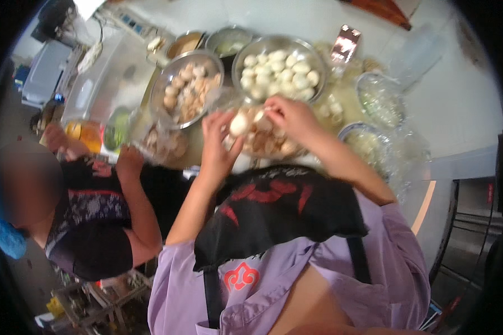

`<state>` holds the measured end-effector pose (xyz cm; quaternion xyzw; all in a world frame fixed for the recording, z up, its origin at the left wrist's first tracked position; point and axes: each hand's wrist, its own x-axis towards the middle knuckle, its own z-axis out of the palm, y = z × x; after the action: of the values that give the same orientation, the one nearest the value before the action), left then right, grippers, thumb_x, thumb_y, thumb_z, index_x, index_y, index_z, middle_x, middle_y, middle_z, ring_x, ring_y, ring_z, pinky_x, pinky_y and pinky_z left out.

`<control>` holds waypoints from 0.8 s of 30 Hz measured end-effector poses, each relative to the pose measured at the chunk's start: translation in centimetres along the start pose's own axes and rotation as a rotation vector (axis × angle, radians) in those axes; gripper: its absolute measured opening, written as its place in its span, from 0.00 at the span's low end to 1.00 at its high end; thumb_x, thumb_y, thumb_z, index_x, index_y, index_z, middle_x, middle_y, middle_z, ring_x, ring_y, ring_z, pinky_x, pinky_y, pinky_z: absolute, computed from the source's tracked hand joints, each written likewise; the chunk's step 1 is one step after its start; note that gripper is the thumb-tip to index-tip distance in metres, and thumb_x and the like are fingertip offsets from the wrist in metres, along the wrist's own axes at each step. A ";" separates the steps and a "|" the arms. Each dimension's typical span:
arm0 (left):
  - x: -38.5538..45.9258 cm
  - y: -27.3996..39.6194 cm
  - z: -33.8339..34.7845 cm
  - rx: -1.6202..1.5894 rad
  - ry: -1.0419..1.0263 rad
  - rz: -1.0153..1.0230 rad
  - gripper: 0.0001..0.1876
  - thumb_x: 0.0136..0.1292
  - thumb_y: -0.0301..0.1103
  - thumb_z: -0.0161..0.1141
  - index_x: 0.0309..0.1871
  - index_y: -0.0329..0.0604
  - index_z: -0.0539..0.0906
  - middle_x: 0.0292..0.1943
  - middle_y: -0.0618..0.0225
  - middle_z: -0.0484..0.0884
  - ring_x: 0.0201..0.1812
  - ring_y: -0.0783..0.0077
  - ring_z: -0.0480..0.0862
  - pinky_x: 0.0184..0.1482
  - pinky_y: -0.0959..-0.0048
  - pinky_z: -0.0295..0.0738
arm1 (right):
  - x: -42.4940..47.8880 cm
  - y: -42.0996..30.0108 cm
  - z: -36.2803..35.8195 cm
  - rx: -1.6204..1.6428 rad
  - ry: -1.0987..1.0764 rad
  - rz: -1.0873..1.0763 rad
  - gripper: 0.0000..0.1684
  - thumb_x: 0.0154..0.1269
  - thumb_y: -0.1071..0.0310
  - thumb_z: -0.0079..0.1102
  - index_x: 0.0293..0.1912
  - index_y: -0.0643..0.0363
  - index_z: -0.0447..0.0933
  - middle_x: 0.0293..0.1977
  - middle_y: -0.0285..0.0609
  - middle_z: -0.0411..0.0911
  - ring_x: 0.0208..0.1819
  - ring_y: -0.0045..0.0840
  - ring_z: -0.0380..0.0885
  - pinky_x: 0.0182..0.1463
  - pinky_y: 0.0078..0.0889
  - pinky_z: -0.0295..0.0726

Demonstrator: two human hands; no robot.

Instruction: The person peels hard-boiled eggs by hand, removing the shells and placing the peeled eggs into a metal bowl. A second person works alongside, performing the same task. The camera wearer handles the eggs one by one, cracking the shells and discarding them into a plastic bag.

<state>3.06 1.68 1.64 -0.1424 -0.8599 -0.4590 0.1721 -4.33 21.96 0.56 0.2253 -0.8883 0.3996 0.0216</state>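
Note:
My left hand [218, 140] holds a pale, peeled-looking egg [239, 124] between thumb and fingers. Just to the right, my right hand [293, 116] has its fingertips pinched together at a small pale piece of eggshell [260, 115], partly blurred. Under both hands lies a heap of brown eggshells [268, 142] in what looks like a clear plastic bag. Behind my right hand stands a steel bowl [322, 79] full of peeled eggs [276, 69]. A second steel bowl [155, 98], to the left, contains brown unpeeled eggs [172, 90] and shell pieces.
A co-worker [96, 217] in a blue cap works close on my left, near another bag of shells [163, 144]. Plastic-covered bowls [381, 100] stand at the right. A lit phone [346, 44] lies beyond them, and smaller metal pots [228, 41] sit at the back.

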 end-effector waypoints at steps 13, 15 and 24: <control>0.0 -0.6 1.3 0.027 0.015 0.093 0.31 0.49 0.18 0.69 0.58 0.40 0.69 0.58 0.57 0.64 0.60 0.63 0.70 0.55 0.69 0.77 | -0.1 -0.8 -0.1 0.679 -0.184 -0.118 0.16 0.66 0.71 0.53 0.54 0.59 0.74 0.57 0.43 0.71 0.54 0.26 0.74 0.57 0.28 0.74; 0.1 -0.3 1.4 0.114 0.004 0.147 0.31 0.49 0.18 0.69 0.58 0.40 0.70 0.58 0.57 0.64 0.60 0.62 0.70 0.55 0.69 0.77 | -0.1 -1.3 0.1 1.000 -0.326 -0.036 0.17 0.68 0.72 0.52 0.56 0.63 0.72 0.59 0.41 0.70 0.57 0.23 0.70 0.59 0.29 0.73; 0.0 -0.1 2.3 -0.058 0.007 0.136 0.30 0.48 0.14 0.67 0.57 0.40 0.70 0.57 0.58 0.64 0.60 0.62 0.71 0.56 0.67 0.79 | -0.3 -0.8 0.0 0.981 -0.265 -0.006 0.14 0.68 0.73 0.54 0.52 0.64 0.74 0.49 0.40 0.77 0.47 0.19 0.77 0.51 0.23 0.77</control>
<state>2.65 3.55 0.33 -0.2038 -0.8339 -0.4717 0.2017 -3.71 21.60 1.04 0.2602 -0.5904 0.7377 -0.1985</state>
